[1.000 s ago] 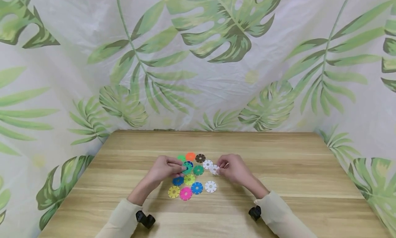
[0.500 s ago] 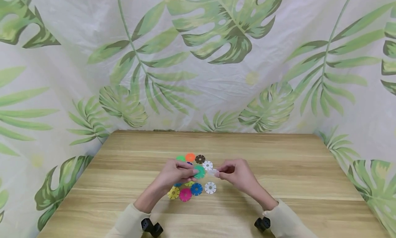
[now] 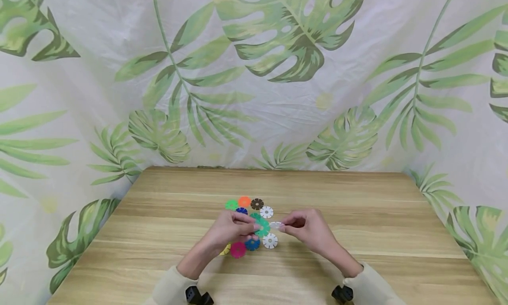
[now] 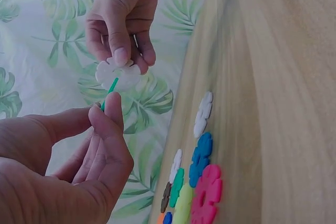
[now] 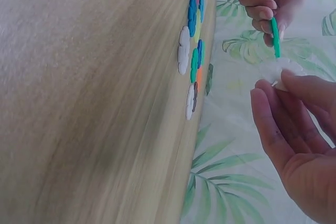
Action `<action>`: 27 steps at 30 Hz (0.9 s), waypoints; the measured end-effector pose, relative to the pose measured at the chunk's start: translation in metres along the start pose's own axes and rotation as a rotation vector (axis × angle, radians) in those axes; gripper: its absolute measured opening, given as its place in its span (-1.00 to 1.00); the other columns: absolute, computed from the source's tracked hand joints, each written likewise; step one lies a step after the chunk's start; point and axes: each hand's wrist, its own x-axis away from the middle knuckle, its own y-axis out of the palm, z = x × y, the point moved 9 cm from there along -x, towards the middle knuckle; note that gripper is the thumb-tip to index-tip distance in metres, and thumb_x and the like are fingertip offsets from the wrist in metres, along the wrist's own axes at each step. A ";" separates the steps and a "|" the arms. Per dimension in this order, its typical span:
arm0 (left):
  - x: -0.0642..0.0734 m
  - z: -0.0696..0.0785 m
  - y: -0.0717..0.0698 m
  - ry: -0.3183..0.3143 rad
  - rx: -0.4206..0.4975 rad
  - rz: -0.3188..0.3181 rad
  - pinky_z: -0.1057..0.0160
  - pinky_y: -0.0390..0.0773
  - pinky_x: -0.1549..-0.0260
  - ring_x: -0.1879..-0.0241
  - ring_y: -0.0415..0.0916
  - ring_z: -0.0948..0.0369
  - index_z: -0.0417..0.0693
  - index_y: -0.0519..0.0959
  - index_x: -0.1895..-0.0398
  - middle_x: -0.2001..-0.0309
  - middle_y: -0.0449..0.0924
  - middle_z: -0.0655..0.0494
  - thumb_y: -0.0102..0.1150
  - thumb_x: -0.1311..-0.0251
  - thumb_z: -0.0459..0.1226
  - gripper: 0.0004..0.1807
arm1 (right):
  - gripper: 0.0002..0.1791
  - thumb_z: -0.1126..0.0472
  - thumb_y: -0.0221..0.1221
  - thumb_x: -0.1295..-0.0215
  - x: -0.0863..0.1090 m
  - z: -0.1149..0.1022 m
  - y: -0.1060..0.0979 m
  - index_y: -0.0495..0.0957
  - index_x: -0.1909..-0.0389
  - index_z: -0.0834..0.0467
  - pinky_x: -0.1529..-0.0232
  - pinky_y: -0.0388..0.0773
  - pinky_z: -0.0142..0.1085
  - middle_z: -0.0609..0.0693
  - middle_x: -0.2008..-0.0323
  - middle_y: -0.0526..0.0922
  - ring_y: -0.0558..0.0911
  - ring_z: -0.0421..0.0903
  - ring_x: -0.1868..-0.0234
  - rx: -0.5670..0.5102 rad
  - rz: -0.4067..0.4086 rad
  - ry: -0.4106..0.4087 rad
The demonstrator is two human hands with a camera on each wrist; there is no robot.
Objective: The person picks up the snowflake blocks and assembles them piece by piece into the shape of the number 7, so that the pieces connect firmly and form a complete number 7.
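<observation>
Between thumb and fingers my left hand [image 3: 233, 229] pinches a green notched plastic disc [image 3: 263, 228], raised above the table. Facing it, my right hand [image 3: 307, 228] pinches a white notched disc [image 3: 275, 225] by its outer edge. In the left wrist view the green disc [image 4: 109, 93] appears edge-on, its tip overlapping the white disc [image 4: 126, 80] held flat. The right wrist view also has the green disc [image 5: 275, 38] edge-on, close to the white one. Whether their slots are joined I cannot tell.
More notched discs lie on the wooden table [image 3: 357, 208] under and around the hands: orange [image 3: 244, 201], brown [image 3: 257, 204], white [image 3: 270, 241], pink [image 3: 238, 250], blue [image 3: 252, 243] and others. A leaf-printed cloth [image 3: 278, 120] hangs behind the table.
My left hand has moved right with the green disc, bringing it up to the white disc. My right hand has turned the white disc from facing the camera to nearly flat, shifting slightly nearer.
</observation>
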 end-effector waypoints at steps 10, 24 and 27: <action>0.000 -0.003 0.005 -0.008 0.028 0.000 0.44 0.74 0.34 0.39 0.81 0.23 -0.40 0.67 0.01 0.28 0.85 -0.07 0.44 -0.30 -0.30 -0.67 | -0.93 0.27 0.47 -0.25 0.004 0.001 -0.002 0.81 0.27 0.15 0.35 0.70 -0.44 0.05 0.32 0.83 0.73 -0.28 0.38 -0.025 0.009 -0.017; 0.002 -0.011 0.009 -0.018 -0.003 -0.033 0.46 0.70 0.40 0.41 0.78 0.27 -0.38 0.71 0.04 0.34 0.83 -0.01 0.41 -0.32 -0.31 -0.72 | -0.94 0.26 0.46 -0.26 0.007 0.008 0.007 0.79 0.28 0.13 0.31 0.72 -0.44 0.02 0.33 0.83 0.73 -0.31 0.37 -0.033 -0.031 0.004; 0.003 -0.013 0.013 -0.024 0.006 -0.048 0.48 0.67 0.42 0.43 0.75 0.29 -0.39 0.70 0.03 0.35 0.82 0.04 0.38 -0.33 -0.33 -0.73 | -0.94 0.24 0.47 -0.25 0.007 0.007 0.009 0.79 0.30 0.13 0.34 0.70 -0.45 0.01 0.35 0.83 0.73 -0.27 0.39 -0.034 -0.049 0.008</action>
